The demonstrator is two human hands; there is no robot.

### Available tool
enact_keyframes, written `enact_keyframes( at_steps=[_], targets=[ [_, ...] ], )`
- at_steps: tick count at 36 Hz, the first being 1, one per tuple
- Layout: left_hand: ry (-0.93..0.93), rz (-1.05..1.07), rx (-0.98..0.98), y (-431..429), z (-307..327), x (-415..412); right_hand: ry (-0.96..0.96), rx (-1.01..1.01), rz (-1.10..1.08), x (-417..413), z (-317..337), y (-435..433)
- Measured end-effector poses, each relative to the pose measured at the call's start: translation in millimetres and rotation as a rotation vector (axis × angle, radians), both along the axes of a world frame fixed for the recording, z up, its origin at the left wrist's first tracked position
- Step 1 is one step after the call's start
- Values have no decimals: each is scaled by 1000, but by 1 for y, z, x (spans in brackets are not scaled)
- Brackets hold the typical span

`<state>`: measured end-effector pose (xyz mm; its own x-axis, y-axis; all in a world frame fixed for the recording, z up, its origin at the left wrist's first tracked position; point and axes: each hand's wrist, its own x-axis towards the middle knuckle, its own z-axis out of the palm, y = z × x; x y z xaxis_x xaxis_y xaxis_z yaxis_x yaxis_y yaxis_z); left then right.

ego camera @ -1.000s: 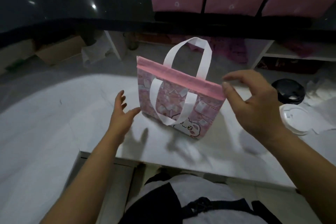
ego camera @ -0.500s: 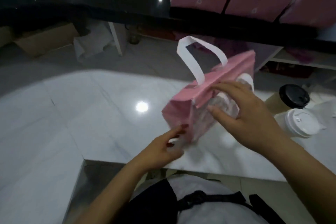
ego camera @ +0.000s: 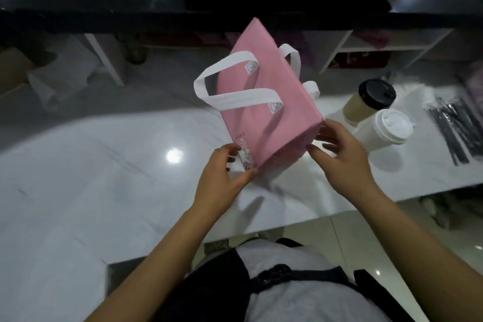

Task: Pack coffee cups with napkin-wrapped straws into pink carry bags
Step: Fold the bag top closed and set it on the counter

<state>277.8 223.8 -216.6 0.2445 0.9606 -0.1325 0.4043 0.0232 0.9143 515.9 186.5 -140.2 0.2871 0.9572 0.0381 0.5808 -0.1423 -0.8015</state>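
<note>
Pink fabric carry bag (ego camera: pixel 264 102), held tilted at 12 o'clock, is pinched at its near corners by my left hand (ego camera: pixel 222 178) and right hand (ego camera: pixel 342 157), and a swing toward 3 o'clock could topple the white-lidded paper cup (ego camera: pixel 384 131).

Pink bag (ego camera: pixel 264 102) between left hand (ego camera: pixel 222 178) and right hand (ego camera: pixel 342 162): matt, smooth, cloth-like. Tabletop (ego camera: pixel 104 165) beneath: glossy, marble-look. Right of right hand: paper cups (ego camera: pixel 356 108), plastic lids (ego camera: pixel 390 125).
</note>
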Motion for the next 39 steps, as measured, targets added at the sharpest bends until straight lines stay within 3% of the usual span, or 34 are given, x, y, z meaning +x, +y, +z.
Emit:
enact_keyframes(
  at_steps=[4, 8, 14, 24, 29, 35, 39],
  targets=[
    [85, 3, 202, 9, 13, 25, -103, -192, -12, 7, -29, 14],
    [174, -36, 347, 17, 22, 37, -261, -215, -93, 5, -39, 24],
    [144, -13, 439, 19, 21, 26, -418, -271, 31, -4, -35, 23],
    [27, 114, 334, 19, 20, -2, -610, -285, 188, -23, -22, 22],
    [-4, 167, 279, 22, 30, -7, -723, -186, 239, -31, -12, 26],
    [41, 212, 292, 31, 38, -25, -773, -37, 97, -27, -5, 15],
    [35, 190, 279, 22, 36, -29, -695, -26, 91, -29, -13, -2]
  ],
)
